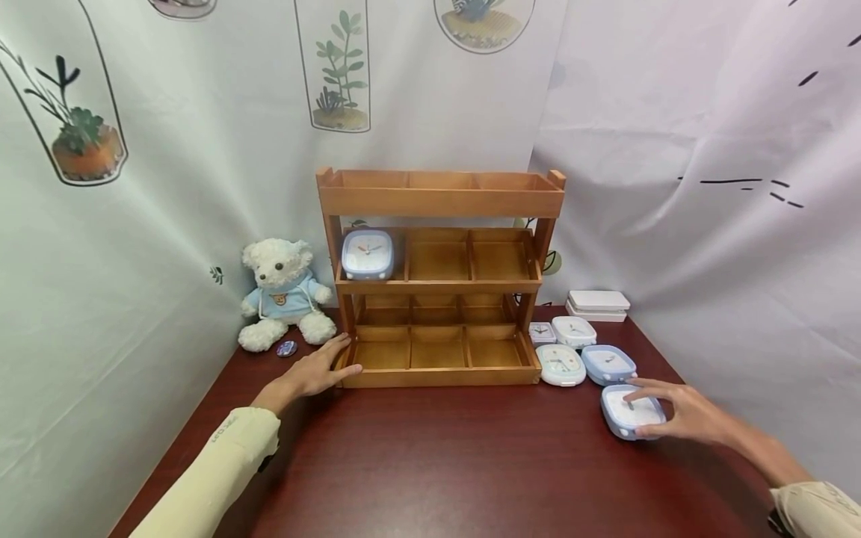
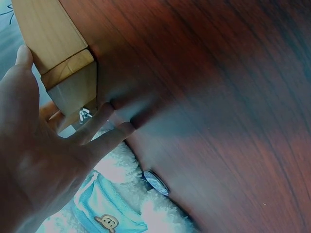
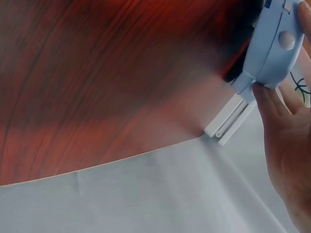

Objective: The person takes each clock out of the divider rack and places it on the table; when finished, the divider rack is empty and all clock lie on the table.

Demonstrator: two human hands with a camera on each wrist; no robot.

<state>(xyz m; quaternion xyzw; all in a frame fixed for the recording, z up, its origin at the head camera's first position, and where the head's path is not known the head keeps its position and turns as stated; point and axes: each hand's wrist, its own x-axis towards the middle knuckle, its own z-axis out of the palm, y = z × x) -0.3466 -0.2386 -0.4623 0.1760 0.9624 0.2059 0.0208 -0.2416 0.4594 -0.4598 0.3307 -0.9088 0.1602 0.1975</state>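
Observation:
In the head view my right hand (image 1: 696,411) grips a light blue alarm clock (image 1: 625,418) with a white face, thumb at the near side and fingers over the far side. The right wrist view shows the clock's blue casing (image 3: 272,48) between my thumb and fingers. My left hand (image 1: 316,371) rests at the lower left front corner of a tiered wooden rack (image 1: 437,379). Seen in the left wrist view, its fingers are spread and fairly straight, two fingertips at the tabletop beside the rack's corner (image 2: 68,68). Another blue clock (image 1: 367,254) stands in the rack's middle tier, left compartment.
Right of the rack sit a round white clock (image 1: 561,365), a blue clock (image 1: 608,364), a white clock (image 1: 574,331) and a small square clock (image 1: 541,332). White boxes (image 1: 597,305) lie behind. A teddy bear (image 1: 282,295) and a small round disc (image 1: 286,349) are left.

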